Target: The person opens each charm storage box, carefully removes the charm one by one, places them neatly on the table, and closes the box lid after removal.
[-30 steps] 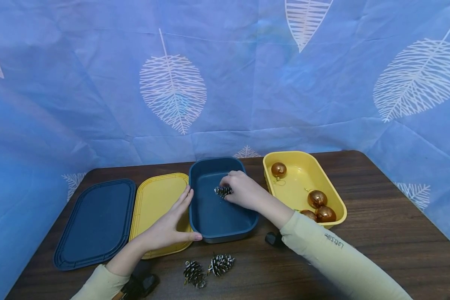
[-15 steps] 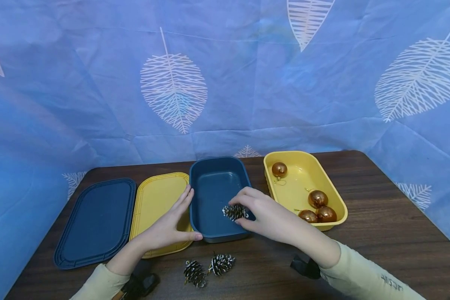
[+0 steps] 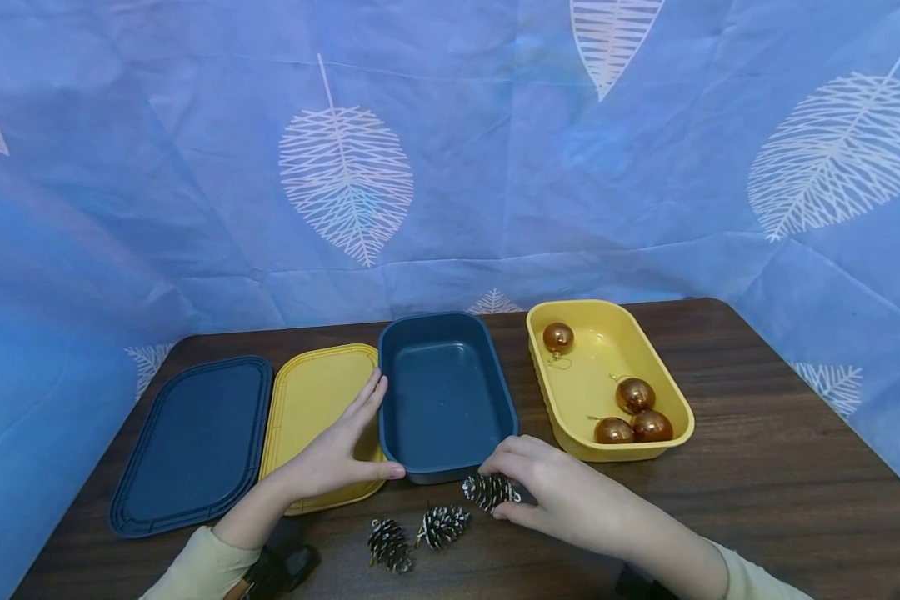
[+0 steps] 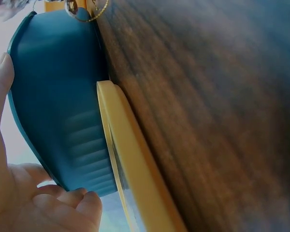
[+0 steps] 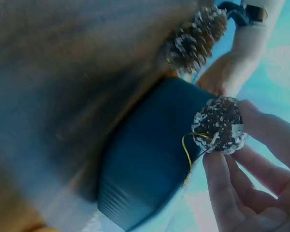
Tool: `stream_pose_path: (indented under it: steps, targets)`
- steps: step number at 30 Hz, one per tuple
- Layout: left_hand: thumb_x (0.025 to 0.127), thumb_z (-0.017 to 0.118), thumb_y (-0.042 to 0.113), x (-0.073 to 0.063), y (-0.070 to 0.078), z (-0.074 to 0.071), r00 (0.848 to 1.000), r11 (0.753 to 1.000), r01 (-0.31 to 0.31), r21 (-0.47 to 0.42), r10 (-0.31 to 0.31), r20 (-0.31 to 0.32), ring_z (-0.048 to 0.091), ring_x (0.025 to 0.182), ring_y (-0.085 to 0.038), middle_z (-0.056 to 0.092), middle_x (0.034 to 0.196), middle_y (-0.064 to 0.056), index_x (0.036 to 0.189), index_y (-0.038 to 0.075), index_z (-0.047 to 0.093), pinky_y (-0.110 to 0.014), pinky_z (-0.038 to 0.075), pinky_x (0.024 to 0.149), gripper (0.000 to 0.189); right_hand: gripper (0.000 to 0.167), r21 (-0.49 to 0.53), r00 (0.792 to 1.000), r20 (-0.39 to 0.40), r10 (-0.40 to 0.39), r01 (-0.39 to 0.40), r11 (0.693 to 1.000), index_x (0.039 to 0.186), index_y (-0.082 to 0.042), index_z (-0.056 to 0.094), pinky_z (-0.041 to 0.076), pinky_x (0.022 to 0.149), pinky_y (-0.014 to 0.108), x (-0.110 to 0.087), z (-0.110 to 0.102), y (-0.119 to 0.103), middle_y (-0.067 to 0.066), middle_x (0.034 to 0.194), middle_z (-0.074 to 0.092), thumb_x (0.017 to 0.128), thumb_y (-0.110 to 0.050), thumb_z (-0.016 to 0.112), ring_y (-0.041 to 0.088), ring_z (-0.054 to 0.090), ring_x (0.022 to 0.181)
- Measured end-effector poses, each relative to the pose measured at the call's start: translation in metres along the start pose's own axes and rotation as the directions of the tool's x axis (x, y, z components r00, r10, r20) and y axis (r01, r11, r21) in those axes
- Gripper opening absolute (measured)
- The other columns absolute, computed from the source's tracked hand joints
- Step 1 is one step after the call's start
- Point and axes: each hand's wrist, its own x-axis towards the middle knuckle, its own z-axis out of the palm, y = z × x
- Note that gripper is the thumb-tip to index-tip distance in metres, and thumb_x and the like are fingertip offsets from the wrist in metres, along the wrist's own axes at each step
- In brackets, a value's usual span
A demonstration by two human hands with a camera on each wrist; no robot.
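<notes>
Right grip (image 3: 558, 493): pinching pinecone (image 3: 491, 493).
Pinecone: now outside blue box (image 3: 446, 400), by its near edge; removal looks done.
Other pinecones (image 3: 444, 527): two, near it on counter (image 3: 757, 433).
Left grip (image 3: 330, 460): straight-fingered against box.

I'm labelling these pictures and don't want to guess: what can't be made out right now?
- Head view: part of the yellow lid, covered by the left hand.
- Head view: the right sleeve, cut off by the bottom edge.
- Right wrist view: the far end of the held pine cone, hidden behind its near end.
- Left wrist view: the table's grain, blurred toward upper right.
</notes>
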Motion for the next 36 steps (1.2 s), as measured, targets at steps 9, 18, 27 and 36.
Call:
stream_pose_path:
  steps: [9,18,27,36]
  targets:
    - [0.078,0.076,0.047,0.001,0.000,0.000,1.000,1.000,-0.003,-0.001,0.003,0.002,0.000,0.144,-0.023,-0.011,0.159,0.006,0.154,0.025,0.000,-0.059,0.023,0.107,0.110,0.029,-0.007,0.999,0.045,0.006,-0.005,1.000,0.110,-0.011,0.067,0.050,0.080,0.023,-0.006,0.017,0.012,-0.008,0.104,0.057,0.085,-0.022,0.074,0.006,0.055,0.099]
    - [0.078,0.076,0.048,0.001,0.000,-0.001,1.000,1.000,-0.004,-0.006,0.004,0.001,-0.001,0.144,-0.024,-0.011,0.159,0.005,0.154,0.025,0.000,-0.060,0.022,0.107,0.110,0.029,-0.011,0.995,0.090,0.039,-0.039,0.999,0.113,-0.011,0.067,0.050,0.084,0.026,-0.006,0.021,0.015,-0.007,0.107,0.059,0.087,-0.021,0.072,0.008,0.056,0.102]
    - [0.078,0.076,0.047,0.001,0.001,-0.002,1.000,1.000,-0.009,-0.002,0.009,0.010,-0.002,0.144,-0.024,-0.011,0.159,0.004,0.154,0.023,0.000,-0.060,0.021,0.107,0.110,0.030,-0.018,0.994,0.092,0.050,-0.049,0.999,0.115,-0.010,0.066,0.049,0.084,0.026,-0.006,0.026,0.018,-0.007,0.108,0.059,0.087,-0.021,0.071,0.008,0.055,0.103]
    - [0.079,0.077,0.043,0.001,0.006,-0.005,0.999,1.000,0.008,-0.024,-0.007,0.040,-0.004,0.144,-0.024,-0.015,0.158,0.004,0.154,0.019,-0.001,-0.060,0.020,0.108,0.111,0.039,-0.023,0.987,0.130,0.096,-0.094,0.995,0.121,-0.005,0.063,0.049,0.088,0.029,-0.008,0.023,0.016,-0.001,0.114,0.058,0.087,-0.023,0.071,0.012,0.054,0.107]
